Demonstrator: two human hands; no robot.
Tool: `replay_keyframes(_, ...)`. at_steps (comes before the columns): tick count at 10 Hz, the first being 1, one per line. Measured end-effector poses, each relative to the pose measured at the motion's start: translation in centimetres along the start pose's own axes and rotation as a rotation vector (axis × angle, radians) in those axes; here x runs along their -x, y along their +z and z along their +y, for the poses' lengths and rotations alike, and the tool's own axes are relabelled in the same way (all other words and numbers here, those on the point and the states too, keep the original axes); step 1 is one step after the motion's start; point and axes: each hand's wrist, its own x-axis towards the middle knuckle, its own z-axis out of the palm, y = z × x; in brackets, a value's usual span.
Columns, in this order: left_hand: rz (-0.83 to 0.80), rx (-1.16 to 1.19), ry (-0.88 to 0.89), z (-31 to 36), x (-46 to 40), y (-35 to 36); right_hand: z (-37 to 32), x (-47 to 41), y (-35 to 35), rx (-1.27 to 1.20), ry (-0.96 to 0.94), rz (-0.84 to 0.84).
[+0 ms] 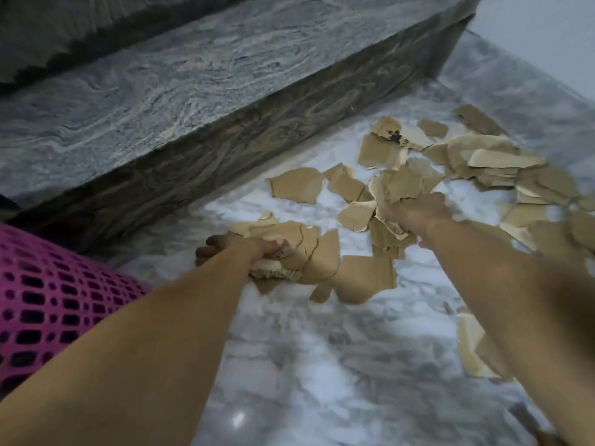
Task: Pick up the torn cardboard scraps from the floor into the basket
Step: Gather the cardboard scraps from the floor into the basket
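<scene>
Several torn brown cardboard scraps lie scattered over the marble floor, thickest at the right. My left hand grips a bunch of scraps low over the floor near the step. Further right, my right hand grips another clump of scraps in the middle of the pile. The pink mesh basket stands at the left edge, beside my left forearm.
A grey stone step runs diagonally across the back, its dark riser close behind the scraps. White-grey marble floor lies between my arms. A white wall rises at the top right. More scraps lie under my right forearm.
</scene>
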Motion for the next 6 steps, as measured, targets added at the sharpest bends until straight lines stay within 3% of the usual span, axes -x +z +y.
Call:
replay_keyframes(2, 0.086, 0.056, 0.056, 0.1, -0.5, 2.1, -0.8, -1.5, 2.5, 0.286, 0.053, 0.085)
replay_keyframes(3, 0.077, 0.067, 0.059, 0.7, -0.7, 1.8, -1.1, -1.5, 3.3, 0.077, 0.129, 0.135)
replay_keyframes(4, 0.032, 0.126, 0.054, 1.1, -0.8, 1.8, -0.9, -2.1, 3.4, -0.293, 0.204, 0.051)
replay_keyframes(6, -0.038, 0.362, 0.089, 1.5, -0.2, 2.0, 0.4, -2.2, 2.3, -0.511, 0.099, -0.057)
